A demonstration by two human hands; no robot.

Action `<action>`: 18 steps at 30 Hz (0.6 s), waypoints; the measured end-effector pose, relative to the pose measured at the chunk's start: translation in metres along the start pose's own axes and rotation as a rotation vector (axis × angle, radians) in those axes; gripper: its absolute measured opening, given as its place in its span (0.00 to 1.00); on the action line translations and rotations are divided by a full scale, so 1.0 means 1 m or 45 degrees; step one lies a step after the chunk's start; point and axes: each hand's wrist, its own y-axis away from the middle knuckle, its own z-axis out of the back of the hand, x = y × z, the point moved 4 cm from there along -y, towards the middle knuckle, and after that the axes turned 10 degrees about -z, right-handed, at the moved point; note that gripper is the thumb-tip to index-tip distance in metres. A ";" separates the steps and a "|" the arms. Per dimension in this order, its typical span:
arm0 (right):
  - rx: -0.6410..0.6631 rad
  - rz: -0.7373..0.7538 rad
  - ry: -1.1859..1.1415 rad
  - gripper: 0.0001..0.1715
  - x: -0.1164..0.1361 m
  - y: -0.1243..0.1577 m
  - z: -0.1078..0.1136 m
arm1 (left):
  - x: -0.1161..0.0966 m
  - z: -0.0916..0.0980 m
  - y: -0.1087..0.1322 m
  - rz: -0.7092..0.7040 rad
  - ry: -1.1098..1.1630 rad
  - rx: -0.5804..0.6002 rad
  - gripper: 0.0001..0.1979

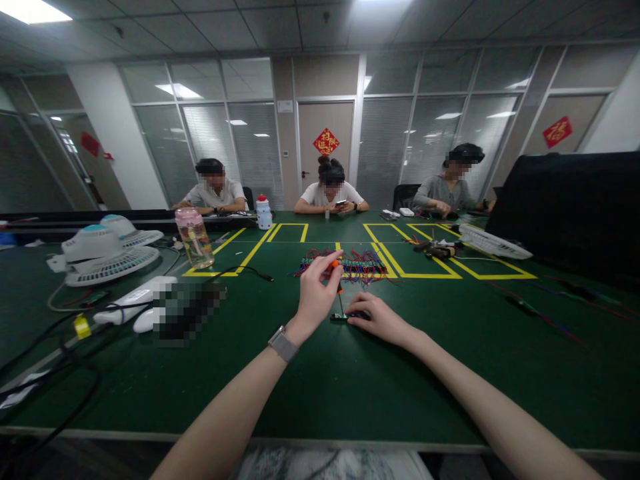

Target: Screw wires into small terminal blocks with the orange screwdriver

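Observation:
My left hand [319, 285], with a watch [283, 344] on its wrist, is closed round the orange-and-black handle of a screwdriver [340, 291]. The screwdriver stands nearly upright, its thin shaft reaching down to a small green circuit board [339, 318] on the table. My right hand [379, 318] rests on the table with its fingers pressed on the right end of that board, beside a dark part I cannot make out. Just beyond my hands lies a row of circuit boards [367, 268] with red and blue wires.
Yellow tape [430, 275] marks boxes on the green table [300, 400]. To the left are fans [113, 263], a bottle [194, 237], a white power strip [135, 300] and cables. Tools [435, 250] and a dark screen [570, 213] stand right. Several people [331, 190] sit opposite.

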 end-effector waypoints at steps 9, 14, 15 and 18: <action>-0.005 0.018 0.015 0.10 -0.001 -0.001 -0.001 | 0.000 0.000 0.000 0.025 0.050 -0.039 0.17; -0.005 0.017 0.011 0.10 0.000 0.000 -0.001 | 0.005 0.000 0.001 0.095 0.108 -0.123 0.12; -0.004 0.013 0.010 0.11 0.000 0.000 -0.001 | 0.005 0.002 0.001 0.099 0.043 -0.156 0.11; -0.005 0.009 0.011 0.11 0.000 0.000 0.000 | 0.008 0.005 0.001 0.141 -0.031 -0.219 0.11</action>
